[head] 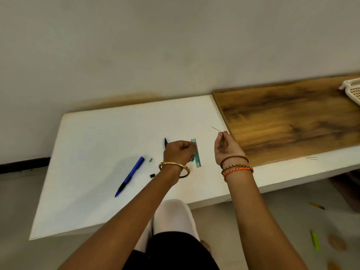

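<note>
My left hand (178, 152) grips a clear green lead case (196, 152) that lies on the white table top (101, 133); a second blue pencil (165, 142) pokes out behind the knuckles. My right hand (227, 148) is raised to the right of the case and pinches a thin dark pencil lead (215, 129) between thumb and fingertips, its free end pointing up-left. A blue mechanical pencil (130, 176) with a black grip lies on the table to the left of my left hand. Beside it lie a small grey piece (150, 160) and a small black cap (152, 175).
A wooden board (288, 117) covers the table's right part, with a white plastic basket (353, 90) at its far right edge. Two or three loose leads (311, 158) lie near the front edge. A green object (315, 240) and a yellow one (316, 205) lie on the floor.
</note>
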